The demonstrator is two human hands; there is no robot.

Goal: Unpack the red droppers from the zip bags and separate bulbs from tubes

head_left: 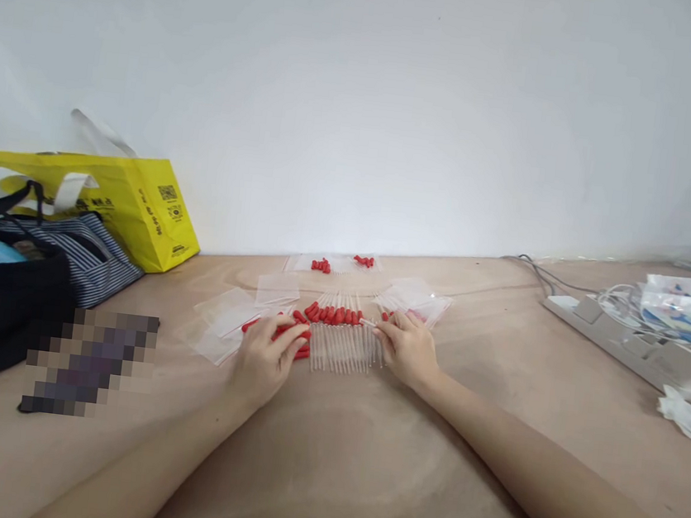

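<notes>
1. Bracketing a row of red-capped droppers [337, 334], the left hand [264, 359] and right hand [408, 349] kept it aligned on the worktop [360, 460].
2. Left fingers [294, 338] lay together on caps; right fingers [388, 330] pinched one dropper.
3. Clear bags [232, 317] lay just beside the left fingers.

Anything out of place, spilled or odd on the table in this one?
Nothing looks spilled or damaged. The droppers with red bulbs lie in a neat row between the left hand and right hand. Two small bags holding red bulbs sit apart near the wall, and clear bags overlap loosely at the left.
</notes>
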